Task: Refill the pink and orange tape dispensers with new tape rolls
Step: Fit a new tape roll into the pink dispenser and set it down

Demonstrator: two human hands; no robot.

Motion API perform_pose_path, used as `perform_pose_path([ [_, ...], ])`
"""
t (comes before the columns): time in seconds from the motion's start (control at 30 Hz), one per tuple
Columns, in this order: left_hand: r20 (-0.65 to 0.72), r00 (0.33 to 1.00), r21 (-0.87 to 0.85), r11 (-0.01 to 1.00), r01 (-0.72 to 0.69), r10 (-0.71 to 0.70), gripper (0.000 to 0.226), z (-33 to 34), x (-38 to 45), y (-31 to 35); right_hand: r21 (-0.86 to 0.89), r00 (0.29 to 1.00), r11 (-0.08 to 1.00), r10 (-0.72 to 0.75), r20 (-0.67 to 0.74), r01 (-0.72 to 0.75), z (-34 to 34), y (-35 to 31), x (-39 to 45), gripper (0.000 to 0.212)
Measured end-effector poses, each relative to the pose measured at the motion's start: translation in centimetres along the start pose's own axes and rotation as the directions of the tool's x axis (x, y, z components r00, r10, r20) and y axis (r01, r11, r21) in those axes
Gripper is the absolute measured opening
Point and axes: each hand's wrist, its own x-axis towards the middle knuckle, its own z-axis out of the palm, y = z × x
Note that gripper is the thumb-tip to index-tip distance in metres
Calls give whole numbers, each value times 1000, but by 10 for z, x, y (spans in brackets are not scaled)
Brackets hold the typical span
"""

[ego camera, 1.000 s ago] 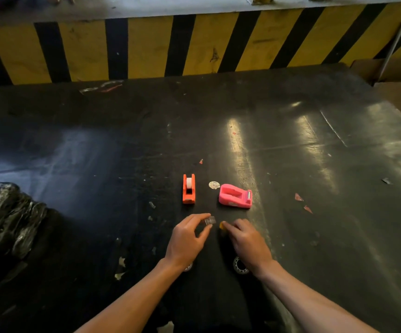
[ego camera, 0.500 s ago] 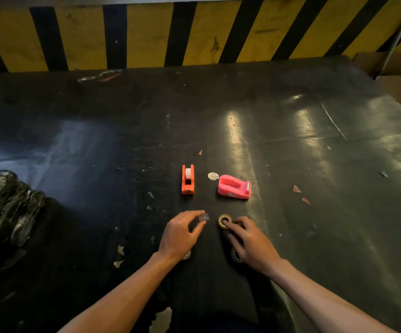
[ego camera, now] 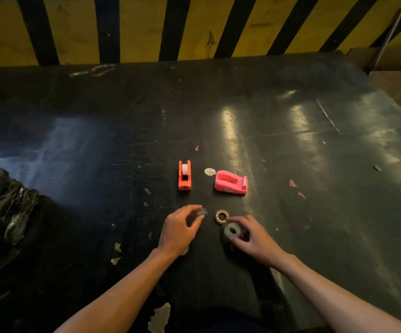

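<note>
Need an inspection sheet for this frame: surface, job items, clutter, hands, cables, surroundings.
Surface: black table, scuffed, glare patches.
Job's things: orange dispenser holds a white roll; pink dispenser looks empty; yellow-core roll lies flat on the table; clear roll in right hand.
Clutter: paper scraps, round sticker, black plastic bag at left.
Hands: left hand pinches a small clear piece; right hand grips the clear roll.
Cables: nothing seen.
Surroundings: yellow-black striped wall; cardboard at right.

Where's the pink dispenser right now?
The pink plastic tape dispenser sits mid-table in the head view, right of the orange tape dispenser, beyond the hands.
</note>
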Motion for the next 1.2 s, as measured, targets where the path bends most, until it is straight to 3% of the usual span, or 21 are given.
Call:
perform_pose_path([
  [0.07, -14, 1000, -40, 999, 22, -22, 36, -3, 2, 1, 238, 996, 968, 83, -24, -75, 1, -13, 6, 43],
  [0.17, -50, 998, -107, 994, 23, -29, 33, -5, 5, 5, 543, 979, 826, 200, -34, -150, 5, -30, 16, 42],
  [0.37, -49, 998, -174, 983, -54, 46, 32, -6, 5, 18, 604, 975, 796, 158, -153, -34, 9, -52, 30, 39],
  [0.57, -102, 995, -219, 975, -33, 11, 32, -2, 6, 28, 870, 980, 482, 201, 9, -106, 9, -67, 27, 44],
  [0.7, -106, 994, -191, 981, -29, 8, 33, -2, 9, 29, 911, 980, 392, 189, 54, -126, 6, -69, 27, 45],
  [0.93, -65, 996, -133, 989, -69, 61, 30, -6, 8, 29, 867, 988, 486, 149, 46, -114, 6, -62, 29, 40],
  [1.2, -88, 993, -199, 976, -91, 75, 40, -10, 9, 29, 891, 980, 406, 93, 179, -201, -3, -62, 31, 44],
])
